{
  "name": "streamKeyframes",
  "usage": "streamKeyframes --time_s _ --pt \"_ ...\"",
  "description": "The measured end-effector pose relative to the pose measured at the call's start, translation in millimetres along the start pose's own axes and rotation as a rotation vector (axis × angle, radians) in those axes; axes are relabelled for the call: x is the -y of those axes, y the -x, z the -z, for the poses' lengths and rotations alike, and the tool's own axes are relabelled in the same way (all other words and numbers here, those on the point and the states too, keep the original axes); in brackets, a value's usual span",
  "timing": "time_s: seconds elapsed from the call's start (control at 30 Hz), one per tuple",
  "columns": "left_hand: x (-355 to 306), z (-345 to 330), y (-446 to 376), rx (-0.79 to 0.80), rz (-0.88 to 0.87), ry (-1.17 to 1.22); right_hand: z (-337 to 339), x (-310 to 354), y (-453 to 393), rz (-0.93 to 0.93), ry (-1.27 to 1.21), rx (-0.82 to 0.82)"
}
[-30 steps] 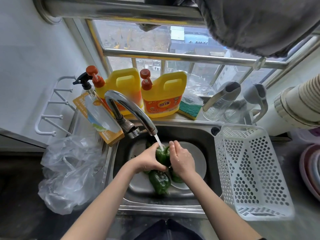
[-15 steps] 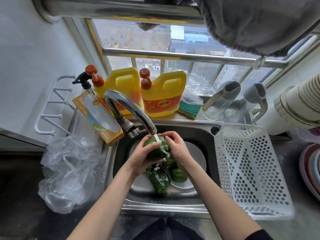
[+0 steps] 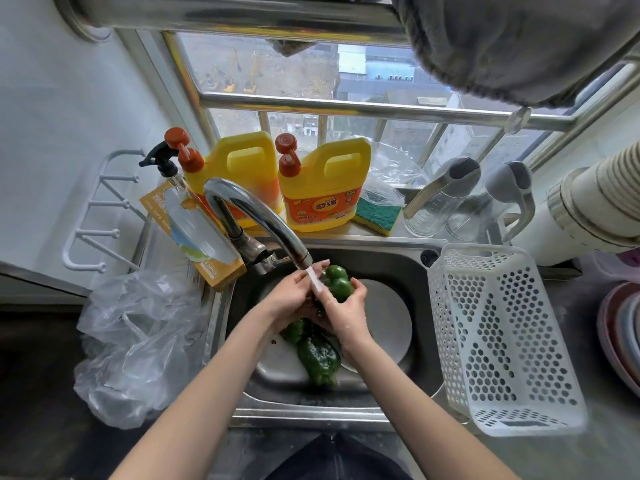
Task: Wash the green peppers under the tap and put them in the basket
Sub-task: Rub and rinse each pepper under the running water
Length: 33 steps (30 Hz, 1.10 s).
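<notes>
Water runs from the chrome tap [image 3: 273,225] into the steel sink [image 3: 391,268]. A green pepper [image 3: 337,284] is held up just right of the stream. My right hand [image 3: 343,313] grips it from below and the right. My left hand [image 3: 294,297] holds its left side, under the spout, with the water falling between the hands. More green peppers lie in the sink bottom: a dark one [image 3: 318,358] and another [image 3: 294,332] partly hidden under my wrists. The white perforated basket [image 3: 498,334] stands right of the sink with nothing in it.
Two yellow detergent jugs [image 3: 322,185], a spray bottle [image 3: 166,168], an orange box [image 3: 194,233] and a sponge [image 3: 375,213] line the sill behind the sink. A crumpled clear plastic bag [image 3: 135,341] lies to the left. Glass jugs [image 3: 440,199] and stacked bowls [image 3: 623,334] are at right.
Both hands lifted one pepper from the pile up under the tap, then turned and shifted it to the right of the stream.
</notes>
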State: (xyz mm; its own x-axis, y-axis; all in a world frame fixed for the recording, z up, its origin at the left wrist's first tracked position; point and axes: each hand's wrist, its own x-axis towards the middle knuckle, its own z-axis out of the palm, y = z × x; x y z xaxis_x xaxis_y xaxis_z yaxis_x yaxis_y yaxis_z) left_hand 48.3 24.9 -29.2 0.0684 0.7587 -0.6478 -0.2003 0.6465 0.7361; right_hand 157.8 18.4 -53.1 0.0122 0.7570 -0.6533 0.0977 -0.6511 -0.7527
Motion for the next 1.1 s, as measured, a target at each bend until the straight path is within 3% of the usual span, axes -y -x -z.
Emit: streamKeyframes --time_s 0.07,0.13,0.2,0.33,0.47,0.5,0.57,0.67,0.73,0.8,0.9,1.03,1.1 --pt "5 2 0 -0.007 0.015 0.002 -1 -2 -2 0.024 -0.115 0.095" --pt "8 -1 5 -0.08 0.068 0.013 -4 -3 -2 0.106 -0.079 0.103" --pt "13 -7 7 -0.142 0.065 0.019 -3 -3 1 0.198 0.056 0.106" --pt "18 -14 10 -0.246 -0.132 0.064 4 6 6 0.306 0.282 0.084" --pt "24 -16 4 -0.413 -0.219 -0.05 1 10 5 0.423 0.701 0.033" --pt "26 -16 2 -0.434 -0.224 -0.084 1 9 3 0.42 0.759 0.035" --pt "28 -14 0 -0.431 -0.231 -0.163 2 10 2 0.27 0.605 0.075" --pt "26 -11 1 -0.305 -0.227 -0.23 6 14 0 0.034 0.427 0.178" --pt "23 -9 0 -0.232 -0.127 -0.225 6 12 2 0.013 0.365 0.185" --pt "16 -10 2 -0.182 0.078 -0.098 4 8 4 0.15 0.408 0.121" --pt "10 -7 5 -0.151 0.342 0.303 2 10 13 0.387 0.579 0.095" --pt "19 1 -1 -0.095 0.396 0.584 4 16 20 0.656 1.068 0.043" --pt "20 1 -9 -0.082 0.367 0.659 7 19 16 0.652 1.063 -0.094"
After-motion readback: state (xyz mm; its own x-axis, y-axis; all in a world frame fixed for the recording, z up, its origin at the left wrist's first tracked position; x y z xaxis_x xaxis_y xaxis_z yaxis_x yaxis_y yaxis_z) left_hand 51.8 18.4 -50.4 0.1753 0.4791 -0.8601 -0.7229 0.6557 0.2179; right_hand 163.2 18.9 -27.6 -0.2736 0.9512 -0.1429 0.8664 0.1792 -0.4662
